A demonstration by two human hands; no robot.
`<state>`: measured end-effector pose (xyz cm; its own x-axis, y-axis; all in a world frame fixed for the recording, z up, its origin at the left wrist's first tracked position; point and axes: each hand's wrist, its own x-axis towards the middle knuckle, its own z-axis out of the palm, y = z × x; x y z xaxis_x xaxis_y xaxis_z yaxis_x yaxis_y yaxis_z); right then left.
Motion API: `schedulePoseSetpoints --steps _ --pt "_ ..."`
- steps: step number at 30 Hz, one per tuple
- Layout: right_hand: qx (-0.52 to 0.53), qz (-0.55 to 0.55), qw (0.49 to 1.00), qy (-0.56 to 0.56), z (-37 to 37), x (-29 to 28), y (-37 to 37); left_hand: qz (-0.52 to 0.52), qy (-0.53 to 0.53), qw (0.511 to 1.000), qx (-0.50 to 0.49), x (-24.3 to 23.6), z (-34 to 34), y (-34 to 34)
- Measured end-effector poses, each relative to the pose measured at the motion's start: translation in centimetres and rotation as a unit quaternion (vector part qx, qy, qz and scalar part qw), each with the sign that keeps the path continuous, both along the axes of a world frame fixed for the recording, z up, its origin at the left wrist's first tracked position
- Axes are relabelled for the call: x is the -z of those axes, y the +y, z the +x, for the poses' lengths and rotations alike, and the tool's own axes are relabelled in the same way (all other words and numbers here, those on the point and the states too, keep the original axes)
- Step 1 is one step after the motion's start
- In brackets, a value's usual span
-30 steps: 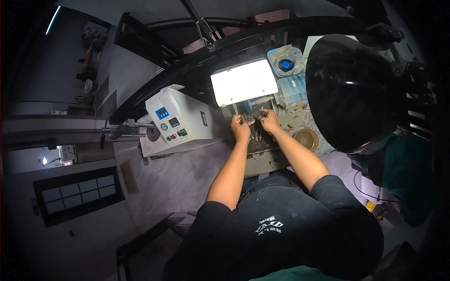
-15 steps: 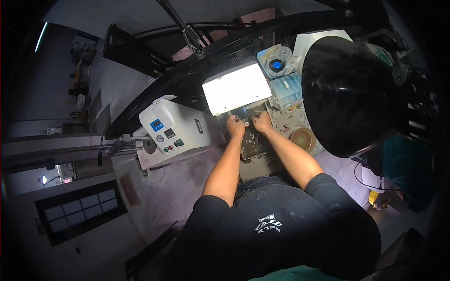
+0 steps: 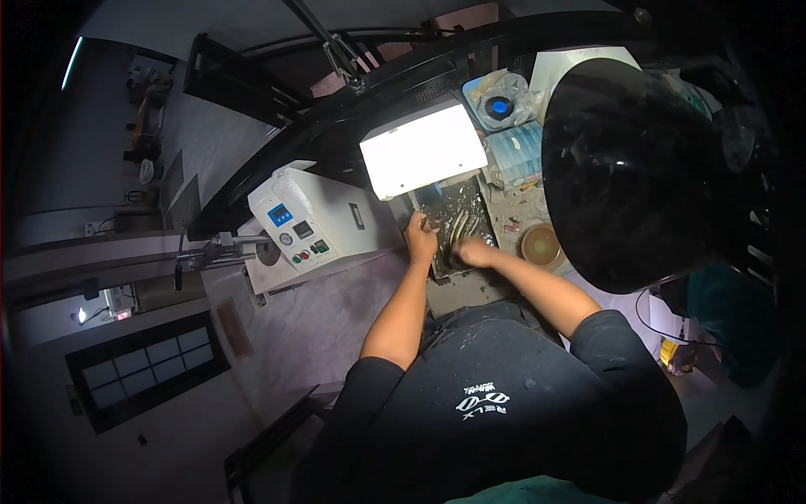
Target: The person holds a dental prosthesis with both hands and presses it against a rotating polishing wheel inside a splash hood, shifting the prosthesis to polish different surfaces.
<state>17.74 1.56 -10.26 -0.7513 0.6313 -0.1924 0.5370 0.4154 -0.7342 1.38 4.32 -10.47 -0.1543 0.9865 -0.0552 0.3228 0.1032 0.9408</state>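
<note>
Curling left hand (image 3: 421, 239) at eight o'clock on wet dark tray (image 3: 484, 217), at five o'clock from bright white panel (image 3: 424, 151); bunching blurred right hand (image 3: 476, 251) over six o'clock. Cannot tell whether gripping anything in either. Apparently working across tray; seems to call for even pressure, clear of round bowl (image 3: 541, 246) near four o'clock.

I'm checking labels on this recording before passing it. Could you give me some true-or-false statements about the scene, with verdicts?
1. The left hand is at the left side of the dark, wet rectangular tray. True.
2. The right hand grips the round tan bowl. False: that hand is over the tray's near end, apart from the bowl.
3. The white control box with a blue display stands left of both hands. True.
4. The bright white rectangular panel is right of the black dome-shaped lampshade. False: the panel is left of it.
</note>
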Motion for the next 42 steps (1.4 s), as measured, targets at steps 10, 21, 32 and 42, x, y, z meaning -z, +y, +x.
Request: schedulePoseSetpoints --steps 10,21,32,42 --pt "0.225 0.086 0.966 0.096 -0.8 -7.6 3.1 -0.066 -0.136 0.987 -0.059 -1.4 0.4 0.5" --pt "0.553 -0.058 0.801 0.220 -2.2 0.1 6.4 -0.124 -0.325 0.924 -0.160 -3.2 3.3 3.8" --pt "0.387 0.024 0.917 -0.094 -1.3 -2.6 3.7 -0.119 -0.112 0.986 -0.044 -1.4 -0.8 2.8" --pt "0.048 -0.017 0.994 -0.095 -2.9 0.7 -4.0 -0.079 -0.160 0.984 -0.012 -4.1 -0.8 0.3"
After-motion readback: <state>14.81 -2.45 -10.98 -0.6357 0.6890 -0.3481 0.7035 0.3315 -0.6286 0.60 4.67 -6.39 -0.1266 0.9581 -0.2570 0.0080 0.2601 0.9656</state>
